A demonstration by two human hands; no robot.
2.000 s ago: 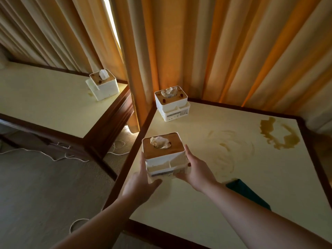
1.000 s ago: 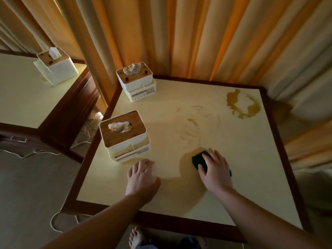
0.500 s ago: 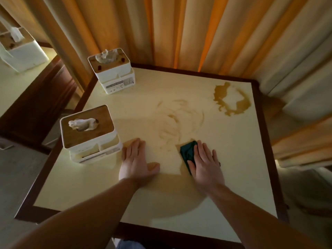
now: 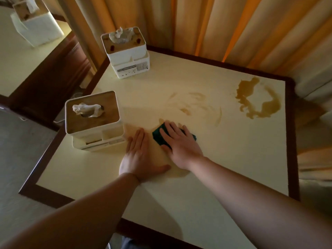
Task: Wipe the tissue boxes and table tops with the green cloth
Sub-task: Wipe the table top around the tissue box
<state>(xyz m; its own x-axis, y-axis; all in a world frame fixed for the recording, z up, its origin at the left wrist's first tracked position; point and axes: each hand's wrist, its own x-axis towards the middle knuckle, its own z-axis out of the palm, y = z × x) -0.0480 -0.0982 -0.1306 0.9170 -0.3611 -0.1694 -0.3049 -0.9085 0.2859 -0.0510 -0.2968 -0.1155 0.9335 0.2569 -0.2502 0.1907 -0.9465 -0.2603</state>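
Observation:
The folded green cloth lies on the cream table top, and my right hand presses it flat with straight fingers. My left hand rests palm down on the table just left of the cloth. A white tissue box with a wooden lid stands at the table's left edge, beside my left hand. A second white tissue box stands at the far left corner. A brown spill marks the far right of the table, with faint smears in the middle.
The table has a dark wooden border. A second cream table at the left carries a third tissue box. Orange-beige curtains hang behind both tables. Grey carpet lies at the lower left.
My right hand has slid the green cloth to the left, closer to my left hand. The view has shifted right and nearer the table. My left hand stays flat on the table.

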